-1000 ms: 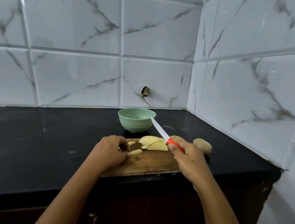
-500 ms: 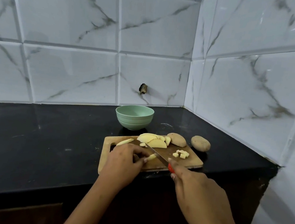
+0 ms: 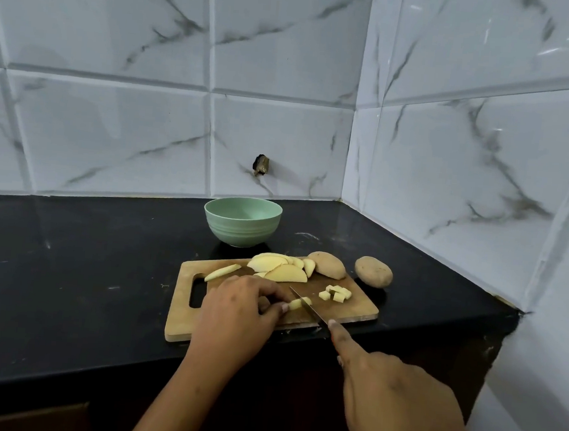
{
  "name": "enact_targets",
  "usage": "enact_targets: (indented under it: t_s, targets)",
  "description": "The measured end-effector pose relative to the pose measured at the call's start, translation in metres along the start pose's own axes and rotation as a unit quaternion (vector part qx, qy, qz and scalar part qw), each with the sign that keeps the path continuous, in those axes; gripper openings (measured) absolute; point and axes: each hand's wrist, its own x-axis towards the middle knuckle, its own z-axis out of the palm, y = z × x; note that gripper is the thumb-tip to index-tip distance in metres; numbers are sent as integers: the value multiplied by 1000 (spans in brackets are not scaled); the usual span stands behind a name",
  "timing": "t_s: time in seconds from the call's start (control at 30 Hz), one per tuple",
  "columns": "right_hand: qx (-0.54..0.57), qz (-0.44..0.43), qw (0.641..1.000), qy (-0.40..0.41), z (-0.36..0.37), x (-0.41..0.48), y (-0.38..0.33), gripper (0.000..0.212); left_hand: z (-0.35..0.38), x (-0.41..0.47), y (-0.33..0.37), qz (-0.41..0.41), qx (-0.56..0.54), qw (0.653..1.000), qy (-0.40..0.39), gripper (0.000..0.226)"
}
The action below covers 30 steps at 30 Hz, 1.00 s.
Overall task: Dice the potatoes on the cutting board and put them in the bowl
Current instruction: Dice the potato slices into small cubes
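Knife [image 3: 317, 317] in right hand [image 3: 393, 407] grip, potato strip [image 3: 299, 303] in left hand [image 3: 236, 317] grip, on cutting board [image 3: 354, 309]

Left hand [image 3: 237, 311]: I see it palm down, knuckles up, fingers curled, the tips pinning a strip [image 3: 297, 303].
Left forearm [image 3: 170, 401]: bare, coming up from the bottom edge and slanting right toward the wrist.
Right hand [image 3: 393, 407]: its back faces me, and it grips a knife [image 3: 306, 309] whose handle it hides.
Right index finger [image 3: 341, 337]: stretched straight ahead, its tip at the blade's base.
Right wrist: low at the bottom right, mostly cut off.
Spacing: I read the left hand as farther forward, the right nearer me, and the blade just beside the left fingertips.
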Motion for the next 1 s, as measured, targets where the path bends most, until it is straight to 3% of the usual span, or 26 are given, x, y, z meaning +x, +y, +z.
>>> enact_targets:
  t_s: [0.2,0.4,0.63,0.87,1.0]
  targets:
    - [-14,-33,992,124,4,-6,7,71,2,-1,6,-12,5,1000,11,11]
    - [6,-18,999,50,-5,-11,2,71,6,2,15,-24,7,999,30,12]
    - [-16,-40,988,147,2,-6,4,65,6,6,17,-34,-7,999,18,12]
    - [16,-32,999,25,-8,-12,1,75,11,7,13,-26,-12,998,48,10]
    - [-9,-13,999,35,-6,-3,-5,76,11,5,12,-16,-10,999,45,10]
